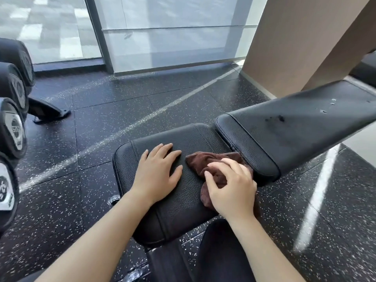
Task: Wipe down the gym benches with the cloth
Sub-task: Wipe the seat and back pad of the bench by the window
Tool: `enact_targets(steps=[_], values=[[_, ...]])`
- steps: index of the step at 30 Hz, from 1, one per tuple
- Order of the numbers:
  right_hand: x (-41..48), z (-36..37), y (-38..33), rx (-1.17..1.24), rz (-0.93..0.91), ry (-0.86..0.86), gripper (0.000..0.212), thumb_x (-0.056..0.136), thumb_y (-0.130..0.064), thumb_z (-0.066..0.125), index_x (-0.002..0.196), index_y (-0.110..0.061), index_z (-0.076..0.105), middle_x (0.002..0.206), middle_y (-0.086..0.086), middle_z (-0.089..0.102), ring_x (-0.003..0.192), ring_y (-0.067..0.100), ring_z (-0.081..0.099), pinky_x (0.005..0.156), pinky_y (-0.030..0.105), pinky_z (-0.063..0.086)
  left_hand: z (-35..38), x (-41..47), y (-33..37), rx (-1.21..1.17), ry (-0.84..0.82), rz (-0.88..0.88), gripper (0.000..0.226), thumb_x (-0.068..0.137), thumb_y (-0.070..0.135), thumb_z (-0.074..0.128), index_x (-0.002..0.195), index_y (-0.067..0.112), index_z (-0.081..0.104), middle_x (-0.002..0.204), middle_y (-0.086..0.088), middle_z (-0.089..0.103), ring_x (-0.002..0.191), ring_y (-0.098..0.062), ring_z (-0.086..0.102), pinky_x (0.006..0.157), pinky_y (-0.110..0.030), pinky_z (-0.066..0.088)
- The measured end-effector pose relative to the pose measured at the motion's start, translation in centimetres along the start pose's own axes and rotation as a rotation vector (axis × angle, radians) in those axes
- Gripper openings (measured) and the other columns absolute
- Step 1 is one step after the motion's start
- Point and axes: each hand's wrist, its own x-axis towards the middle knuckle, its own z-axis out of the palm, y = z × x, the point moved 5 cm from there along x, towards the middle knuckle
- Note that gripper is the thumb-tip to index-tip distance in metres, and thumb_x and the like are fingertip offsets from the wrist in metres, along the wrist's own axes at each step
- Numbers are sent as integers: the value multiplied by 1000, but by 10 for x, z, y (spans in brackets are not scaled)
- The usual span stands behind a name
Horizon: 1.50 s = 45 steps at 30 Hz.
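Note:
A black padded bench seat (183, 139) lies in front of me, with its long back pad (301, 127) angled up to the right. A crumpled brown cloth (211, 159) rests on the seat's right side, close to the gap between the pads. My right hand (232, 186) sits on the cloth with its fingers curled into it. My left hand (158, 171) lies flat on the seat to the left of the cloth, fingers spread, holding nothing. The back pad shows dark spots and small pale marks (278, 119).
Dumbbells on a rack (14, 127) line the left edge, with a rack foot (46, 110) on the speckled rubber floor. A glass wall (162, 37) runs behind, and a beige pillar (301, 37) stands at the right. My dark-clothed leg (221, 251) is below the seat.

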Motion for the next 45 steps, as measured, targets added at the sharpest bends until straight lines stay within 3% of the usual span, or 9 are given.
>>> enact_targets(steps=[6,13,20,27,33,35,39,45], values=[[26,12,-4,-10,64,-109,21,79,-51,62,97,-41,68,119,-17,60,117,16,50,91,47,39,3,-2,-2,-14,15,-2,58,81,53,29,128,30,52,143,1,44,136,-21,32,111,-45,18],[-26,-5,-16,-7,53,4,27,77,-55,53,93,-40,67,114,-17,61,113,15,53,89,52,43,-1,-9,-3,-50,0,13,52,82,45,37,129,26,52,144,-1,43,137,-23,31,112,-43,17],[42,14,-24,-103,231,-136,18,84,-50,60,97,-40,66,123,-17,56,118,18,45,92,46,34,-4,-11,-3,-98,-2,46,48,82,39,40,124,22,57,140,-6,47,135,-26,34,110,-44,20],[1,0,-16,-4,44,-70,24,79,-54,57,97,-41,66,117,-17,60,113,16,50,87,51,44,-5,-17,-3,-113,33,42,48,80,41,35,114,21,63,131,-6,55,126,-28,46,104,-46,33],[64,-37,24,-51,-92,34,21,82,-51,60,99,-41,66,119,-13,60,115,21,51,84,53,41,6,15,38,-125,72,-61,39,81,38,44,113,26,62,129,0,54,124,-22,45,101,-59,31],[88,-33,51,-99,-80,-56,21,84,-50,61,102,-41,65,124,-12,58,119,21,47,88,54,37,16,31,61,-147,88,-92,38,82,36,48,115,24,61,132,0,52,126,-22,43,103,-59,30],[122,-4,84,-110,-102,-261,25,85,-52,55,108,-43,63,130,-16,53,126,17,39,95,51,31,42,64,92,-94,78,-298,36,88,35,51,124,30,53,140,9,42,135,-12,28,107,-64,4],[154,5,84,-7,-256,-418,29,84,-50,56,111,-43,62,131,-16,52,127,15,39,94,49,34,48,66,99,55,78,-391,42,90,40,45,131,32,46,144,13,37,137,-9,26,109,-60,3]])
